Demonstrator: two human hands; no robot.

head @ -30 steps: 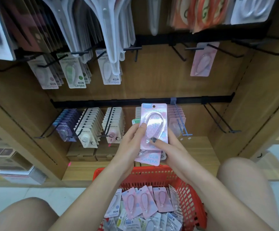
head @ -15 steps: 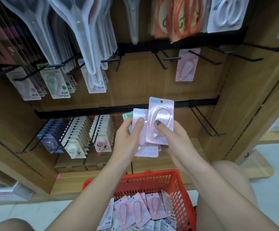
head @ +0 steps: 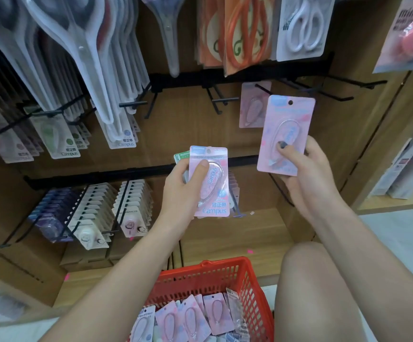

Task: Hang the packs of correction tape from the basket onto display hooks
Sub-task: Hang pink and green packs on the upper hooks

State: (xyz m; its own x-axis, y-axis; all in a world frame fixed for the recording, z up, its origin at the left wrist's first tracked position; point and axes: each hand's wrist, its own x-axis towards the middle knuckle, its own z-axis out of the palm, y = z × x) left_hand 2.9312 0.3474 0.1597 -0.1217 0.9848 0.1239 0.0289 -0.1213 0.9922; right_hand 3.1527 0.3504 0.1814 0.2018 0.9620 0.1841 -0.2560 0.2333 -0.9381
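While my right hand (head: 306,178) pinches one pink pack (head: 285,134) at right of center, its hole must slide straight onto the black hook (head: 262,88) above. My left hand (head: 183,191) grips spare packs (head: 209,181) mid-frame, over the red basket (head: 200,275).

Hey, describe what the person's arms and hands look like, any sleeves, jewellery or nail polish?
Both forearms are bare up to the frame edge; no sleeves, watch, bracelets or rings show. The right hand has dark polish on its thumbnail. The left hand shows a plain, unpainted thumbnail. No gloves on either hand.
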